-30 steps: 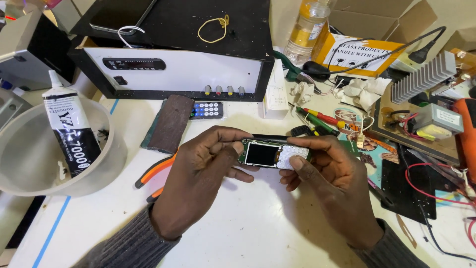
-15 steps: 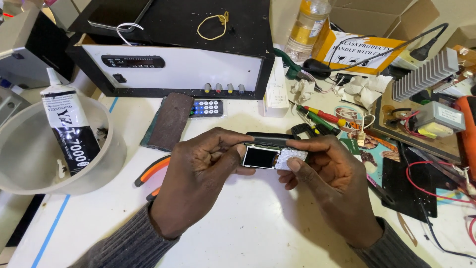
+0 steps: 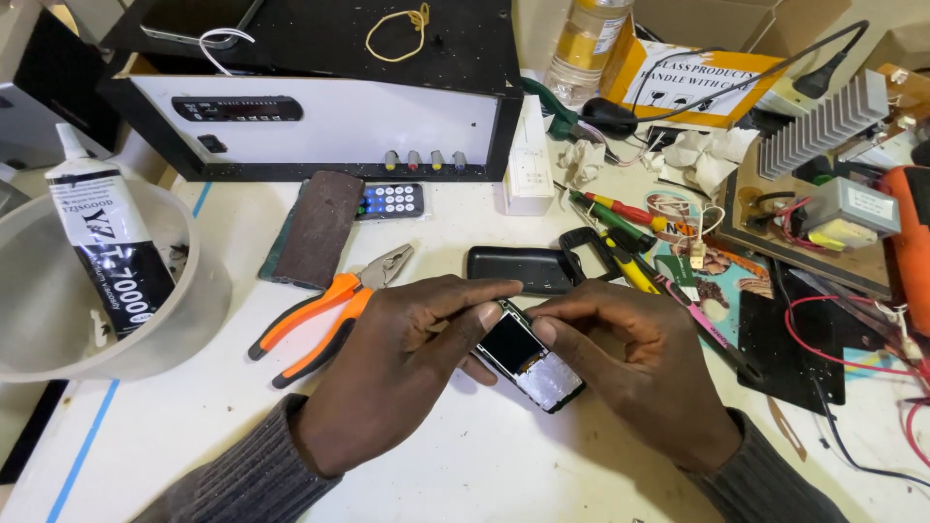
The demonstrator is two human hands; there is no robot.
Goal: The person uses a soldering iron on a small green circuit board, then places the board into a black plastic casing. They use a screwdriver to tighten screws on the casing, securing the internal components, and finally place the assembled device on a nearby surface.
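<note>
Both hands' fingers point(image 3: 484, 315) pinch a small phone body point(image 3: 528, 356) closed.

white worktable point(image 3: 465, 465), orange-handled pliers point(image 3: 325, 310), small remote point(image 3: 389, 200), screwdrivers point(image 3: 620, 218)

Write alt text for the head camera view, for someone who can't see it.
Two bare hands, left hand and right hand, hold a small opened phone with a dark screen over a cluttered white workbench. Orange-handled pliers lie to the left, screwdrivers behind, and a glue tube stands in a plastic bowl.
</note>
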